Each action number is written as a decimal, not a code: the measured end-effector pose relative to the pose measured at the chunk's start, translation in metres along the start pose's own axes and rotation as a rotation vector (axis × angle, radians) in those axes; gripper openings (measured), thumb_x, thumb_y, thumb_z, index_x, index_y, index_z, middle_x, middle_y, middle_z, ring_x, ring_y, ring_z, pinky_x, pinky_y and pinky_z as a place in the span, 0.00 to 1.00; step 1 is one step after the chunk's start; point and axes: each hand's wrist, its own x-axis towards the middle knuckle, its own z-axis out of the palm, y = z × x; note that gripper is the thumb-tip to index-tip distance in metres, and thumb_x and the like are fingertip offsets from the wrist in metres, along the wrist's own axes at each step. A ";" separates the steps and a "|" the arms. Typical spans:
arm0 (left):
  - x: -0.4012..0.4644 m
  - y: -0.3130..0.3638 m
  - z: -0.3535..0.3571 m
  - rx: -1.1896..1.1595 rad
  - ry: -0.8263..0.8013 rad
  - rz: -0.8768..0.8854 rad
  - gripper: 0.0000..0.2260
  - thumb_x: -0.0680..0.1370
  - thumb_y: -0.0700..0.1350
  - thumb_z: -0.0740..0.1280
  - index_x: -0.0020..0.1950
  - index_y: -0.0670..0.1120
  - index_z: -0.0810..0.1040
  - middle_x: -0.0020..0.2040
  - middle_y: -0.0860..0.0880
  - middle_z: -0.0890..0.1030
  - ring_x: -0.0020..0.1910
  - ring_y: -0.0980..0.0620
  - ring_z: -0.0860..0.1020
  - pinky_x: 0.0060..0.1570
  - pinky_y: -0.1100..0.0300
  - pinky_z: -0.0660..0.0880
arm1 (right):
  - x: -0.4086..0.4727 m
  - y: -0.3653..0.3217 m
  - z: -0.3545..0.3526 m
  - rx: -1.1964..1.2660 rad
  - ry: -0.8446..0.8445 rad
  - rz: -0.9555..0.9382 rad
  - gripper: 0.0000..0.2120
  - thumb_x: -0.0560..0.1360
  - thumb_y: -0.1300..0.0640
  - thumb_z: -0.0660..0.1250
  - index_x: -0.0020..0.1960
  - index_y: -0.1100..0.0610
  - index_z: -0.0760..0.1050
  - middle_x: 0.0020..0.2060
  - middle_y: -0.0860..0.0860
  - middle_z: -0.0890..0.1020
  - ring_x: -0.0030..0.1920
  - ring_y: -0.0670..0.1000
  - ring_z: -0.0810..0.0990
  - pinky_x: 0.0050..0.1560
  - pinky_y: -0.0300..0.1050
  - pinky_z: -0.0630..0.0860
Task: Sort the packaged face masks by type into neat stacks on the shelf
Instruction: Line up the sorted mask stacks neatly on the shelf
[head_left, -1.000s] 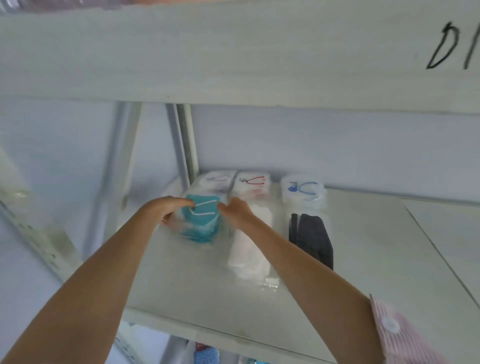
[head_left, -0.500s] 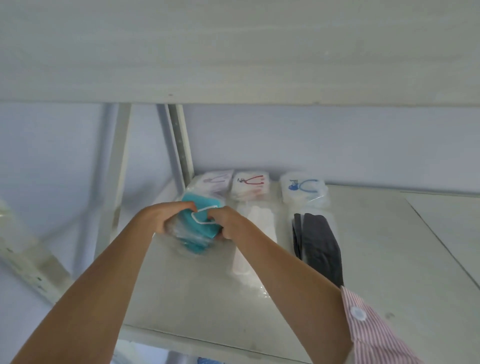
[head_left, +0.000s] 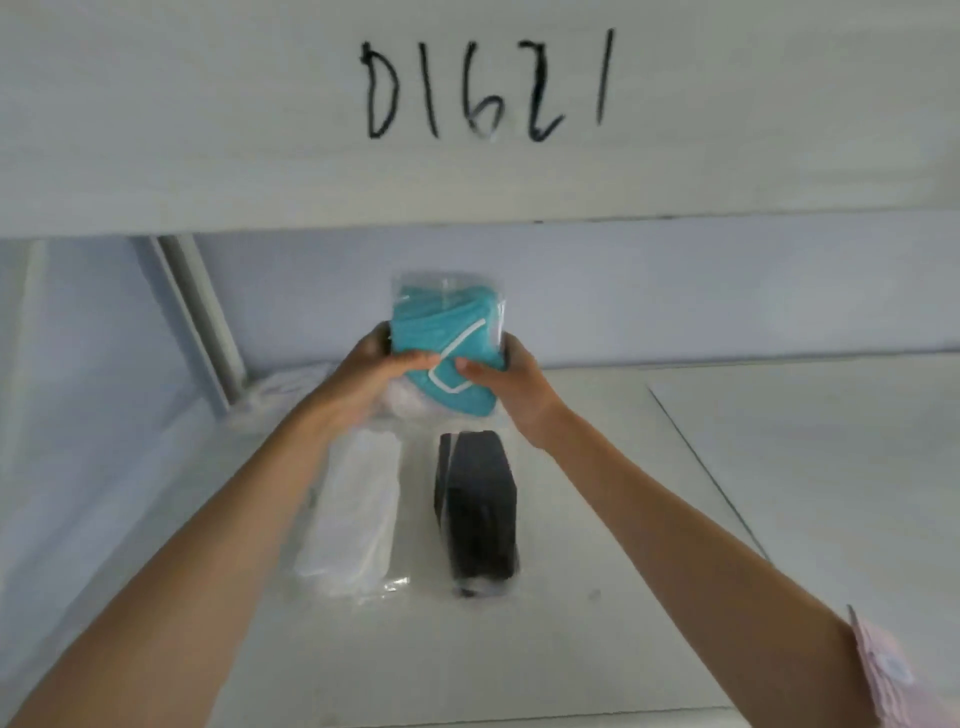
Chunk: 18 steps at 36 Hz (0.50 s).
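Observation:
A clear bag of teal face masks (head_left: 448, 332) is held up off the shelf, tilted, in the middle of the view. My left hand (head_left: 371, 371) grips its left lower edge and my right hand (head_left: 511, 382) grips its right lower edge. Below them on the white shelf board (head_left: 623, 597) lie a packet of white masks (head_left: 353, 519) and, to its right, a packet of black masks (head_left: 478, 514), side by side and lengthwise. The small packets at the back of the shelf are hidden behind my hands and the teal bag.
The shelf above (head_left: 467, 114) carries the handwritten mark D1621 and hangs low over the work space. A metal upright (head_left: 200, 317) stands at the back left. A seam (head_left: 706, 478) divides the shelf board on the right.
Both hands have lifted the teal mask bag from the left of the shelf and brought it up toward the middle. The view has swung left-to-right, revealing the writing.

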 end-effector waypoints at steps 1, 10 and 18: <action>0.004 -0.007 0.017 0.016 -0.041 -0.021 0.25 0.64 0.38 0.74 0.61 0.41 0.76 0.56 0.45 0.83 0.54 0.51 0.81 0.54 0.59 0.78 | -0.008 0.000 -0.024 -0.037 0.015 -0.019 0.21 0.67 0.67 0.73 0.57 0.63 0.70 0.50 0.56 0.79 0.44 0.46 0.82 0.43 0.38 0.79; 0.008 -0.059 0.188 0.006 0.000 0.027 0.30 0.59 0.35 0.70 0.62 0.34 0.75 0.58 0.38 0.81 0.57 0.41 0.80 0.58 0.48 0.77 | -0.073 0.015 -0.169 -0.238 0.105 -0.105 0.24 0.70 0.73 0.70 0.56 0.58 0.60 0.47 0.47 0.73 0.46 0.43 0.77 0.43 0.33 0.76; -0.020 -0.116 0.244 -0.087 0.074 -0.082 0.37 0.60 0.44 0.71 0.68 0.38 0.67 0.59 0.43 0.80 0.56 0.48 0.79 0.52 0.61 0.76 | -0.103 0.053 -0.229 -0.322 -0.023 0.071 0.36 0.60 0.52 0.78 0.61 0.43 0.61 0.59 0.51 0.75 0.59 0.51 0.78 0.58 0.51 0.78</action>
